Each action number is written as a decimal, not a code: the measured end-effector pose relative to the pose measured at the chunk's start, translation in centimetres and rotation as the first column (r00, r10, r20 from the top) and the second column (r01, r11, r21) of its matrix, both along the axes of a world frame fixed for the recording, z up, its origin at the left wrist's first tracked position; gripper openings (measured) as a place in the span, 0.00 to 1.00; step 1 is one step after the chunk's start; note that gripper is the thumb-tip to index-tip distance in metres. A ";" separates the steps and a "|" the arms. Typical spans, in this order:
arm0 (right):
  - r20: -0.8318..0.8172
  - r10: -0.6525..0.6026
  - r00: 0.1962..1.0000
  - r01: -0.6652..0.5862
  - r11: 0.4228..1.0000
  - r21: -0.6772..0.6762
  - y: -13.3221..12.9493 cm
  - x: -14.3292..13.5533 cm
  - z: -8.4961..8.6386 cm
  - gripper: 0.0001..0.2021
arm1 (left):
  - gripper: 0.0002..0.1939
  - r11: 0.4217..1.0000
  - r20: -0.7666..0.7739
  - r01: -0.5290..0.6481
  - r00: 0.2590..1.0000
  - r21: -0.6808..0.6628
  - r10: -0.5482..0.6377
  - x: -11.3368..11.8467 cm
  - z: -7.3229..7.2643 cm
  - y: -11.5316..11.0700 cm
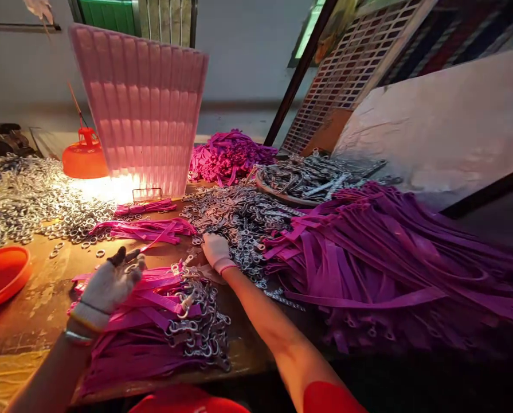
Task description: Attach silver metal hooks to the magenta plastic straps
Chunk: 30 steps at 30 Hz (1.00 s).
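A pink strap [156, 237] was pinched by the left hand [105, 291] over a strap pile [127, 344], while the right hand [216, 251] was placed beside metal clasps [239, 215], its grip indiscernible.

Left hand [110, 288] half-curled, right hand [216, 250] outstretched

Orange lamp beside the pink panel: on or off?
On. Bright light glares beneath the orange lamp, spilling onto the nearby metal pieces and pink panel.

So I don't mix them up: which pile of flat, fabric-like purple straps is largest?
The rightmost purple strap pile, right of the white-gloved right hand; it spreads far wider than the others.
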State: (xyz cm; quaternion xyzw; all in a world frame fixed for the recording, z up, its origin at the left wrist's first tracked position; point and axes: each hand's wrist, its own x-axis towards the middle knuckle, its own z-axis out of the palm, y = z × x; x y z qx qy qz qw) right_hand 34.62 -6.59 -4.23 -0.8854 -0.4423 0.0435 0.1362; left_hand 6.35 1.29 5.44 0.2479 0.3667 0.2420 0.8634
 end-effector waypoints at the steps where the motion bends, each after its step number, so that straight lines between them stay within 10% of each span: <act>1: -0.003 -0.017 1.000 0.017 1.000 0.010 0.3 -0.2 -0.6 0.13 | 0.13 1.000 0.058 0.004 0.998 -0.030 -0.002 0.7 0.1 -0.4; 10: -0.185 0.100 0.978 -0.049 0.964 0.262 -3.9 -3.1 1.4 0.14 | 0.25 0.927 0.093 0.106 0.984 0.359 -0.149 1.7 -2.3 -4.5; 16: -0.324 0.512 0.795 -0.175 0.706 0.686 -8.0 -11.5 5.5 0.10 | 0.24 0.866 0.018 0.012 1.000 0.501 -0.024 2.1 -2.1 -6.4; 23: -0.235 0.524 0.818 -0.205 0.649 0.733 -8.6 -14.5 5.8 0.14 | 0.20 0.812 0.077 0.047 0.991 0.582 -0.113 1.4 -2.4 -7.1; 27: -0.347 0.525 0.777 -0.107 0.653 0.750 -8.9 -14.1 6.4 0.14 | 0.23 0.705 -0.059 0.149 0.987 0.694 -0.150 0.9 -2.1 -7.7; 30: -0.562 0.561 0.608 0.036 0.687 0.725 -8.9 -14.2 6.9 0.12 | 0.28 0.512 -0.113 0.086 0.993 0.855 0.022 0.5 -2.1 -8.5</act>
